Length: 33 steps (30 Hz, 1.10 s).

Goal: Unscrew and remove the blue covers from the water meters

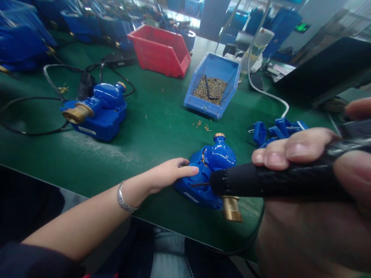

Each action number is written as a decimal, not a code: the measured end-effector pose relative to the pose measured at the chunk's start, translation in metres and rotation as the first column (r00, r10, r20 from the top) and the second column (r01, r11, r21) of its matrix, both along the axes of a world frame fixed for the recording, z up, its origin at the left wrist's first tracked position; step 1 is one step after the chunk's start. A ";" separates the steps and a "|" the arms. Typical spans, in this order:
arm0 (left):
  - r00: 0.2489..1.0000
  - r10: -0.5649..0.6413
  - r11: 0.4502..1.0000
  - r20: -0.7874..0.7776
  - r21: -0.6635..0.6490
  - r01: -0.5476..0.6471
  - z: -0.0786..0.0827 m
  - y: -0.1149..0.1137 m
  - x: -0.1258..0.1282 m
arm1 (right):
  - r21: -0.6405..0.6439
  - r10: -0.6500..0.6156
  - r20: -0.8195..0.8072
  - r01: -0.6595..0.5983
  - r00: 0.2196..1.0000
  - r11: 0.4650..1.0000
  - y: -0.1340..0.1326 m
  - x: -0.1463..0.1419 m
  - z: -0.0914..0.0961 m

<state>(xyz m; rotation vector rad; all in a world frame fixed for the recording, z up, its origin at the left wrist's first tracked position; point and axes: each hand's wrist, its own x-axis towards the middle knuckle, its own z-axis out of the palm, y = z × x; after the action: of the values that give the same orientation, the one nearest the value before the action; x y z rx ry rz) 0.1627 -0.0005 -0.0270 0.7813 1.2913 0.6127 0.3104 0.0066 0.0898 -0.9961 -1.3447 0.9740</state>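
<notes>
A blue water meter body (pixel 216 160) with brass threaded ends lies on the green mat (pixel 150 127) near the front edge. My left hand (pixel 168 173) rests on its left side, thumb on top, fingers curled against the casing. My right hand (pixel 313 181) is very close to the camera, wrapped round a black electric screwdriver (pixel 278 179). The screwdriver's thin bit points left at the meter body, just beside my left thumb.
A second blue meter (pixel 98 110) with a brass end sits at the left, among black cables. A blue bin (pixel 213 83) of small brass screws and a red bin (pixel 160 50) stand further back. Blue plastic parts (pixel 275 131) lie at the right. Loose screws (pixel 201 125) dot the mat.
</notes>
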 end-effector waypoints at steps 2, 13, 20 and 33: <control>1.000 -0.019 0.999 0.020 -0.026 0.020 0.000 0.002 0.001 | 0.087 -0.040 -0.125 0.051 0.991 0.995 0.002 -0.006 0.002; 0.972 0.233 0.967 -0.019 0.116 -0.229 -0.017 -0.016 0.028 | -0.085 0.274 -0.206 -0.296 0.940 0.951 -0.011 0.008 -0.034; 0.951 0.309 0.950 -0.012 0.050 -0.308 -0.017 -0.019 0.031 | -0.152 0.247 -0.150 -0.269 0.957 0.951 -0.010 0.007 -0.030; 0.983 0.023 0.964 -0.183 0.264 0.027 -0.018 -0.010 0.009 | -0.179 0.301 -0.093 -0.314 0.949 0.933 -0.006 0.009 -0.034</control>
<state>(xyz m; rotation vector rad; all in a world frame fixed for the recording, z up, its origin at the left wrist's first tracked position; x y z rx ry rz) 0.1717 -0.0102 -0.0448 1.0816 1.3938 0.7349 0.3193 0.0008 0.0562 -0.9017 -1.3976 1.3832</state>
